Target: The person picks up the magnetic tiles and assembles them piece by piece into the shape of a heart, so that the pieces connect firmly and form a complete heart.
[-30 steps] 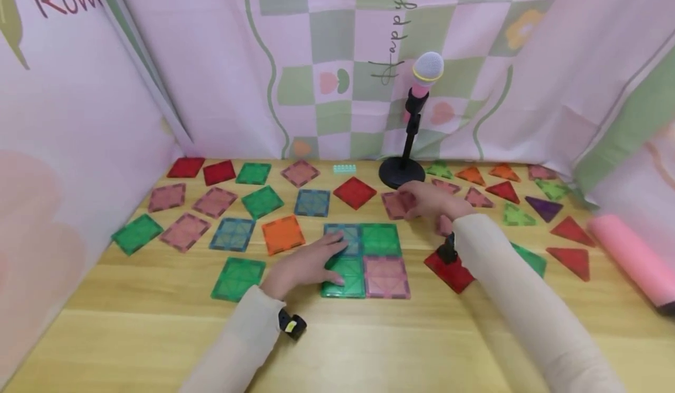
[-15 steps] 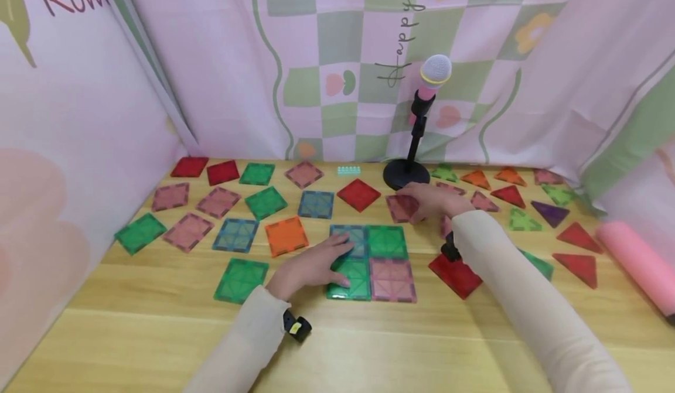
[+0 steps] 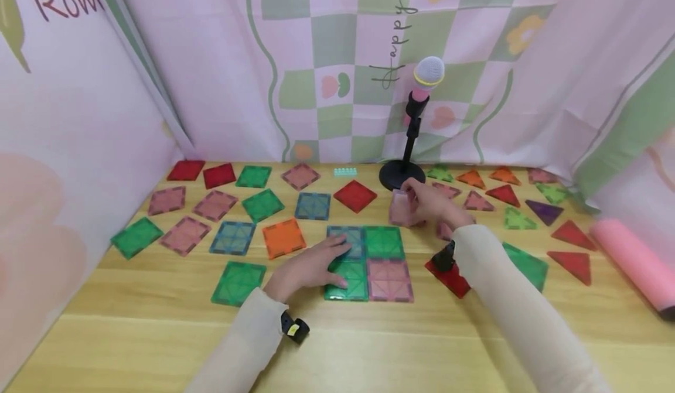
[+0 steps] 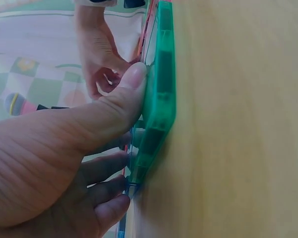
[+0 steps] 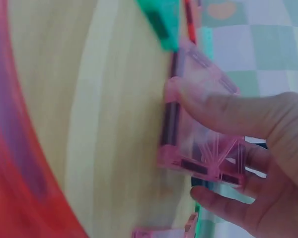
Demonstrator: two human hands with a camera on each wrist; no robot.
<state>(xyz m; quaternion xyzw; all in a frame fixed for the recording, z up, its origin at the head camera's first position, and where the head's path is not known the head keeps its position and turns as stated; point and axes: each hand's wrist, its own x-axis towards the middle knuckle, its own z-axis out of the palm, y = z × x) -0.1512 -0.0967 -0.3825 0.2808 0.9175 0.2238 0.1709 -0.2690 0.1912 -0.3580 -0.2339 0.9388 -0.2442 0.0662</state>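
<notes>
Pale printed curtains (image 3: 211,71) enclose the wooden table (image 3: 369,352) along its back and left. Near the back edge stands a pink-and-white microphone (image 3: 428,72) on a black stand (image 3: 398,174). Loose square tiles spread over the far left, an orange tile (image 3: 283,238) among them, with narrow gaps of wood between; triangles crowd the far right around a purple triangle (image 3: 545,211). A pink roll (image 3: 630,264) lies at the right side.

Mid-table, four tiles meet edge to edge in a square: a blue tile (image 3: 355,238) and a far green tile (image 3: 384,242) behind, a near green tile (image 3: 354,277) and a near pink tile (image 3: 390,280) in front. The left hand (image 3: 310,269) rests across the square's left side, fingers spread and extended, thumb on the near green tile. The right hand (image 3: 431,203) pinches a tilted pink tile (image 3: 399,210) between thumb and fingers, just beyond the square's far edge; whether its low edge touches wood cannot be told. Toward the person, a broad band of wood runs from the square's near edge, flanked by two sleeves (image 3: 519,305).
</notes>
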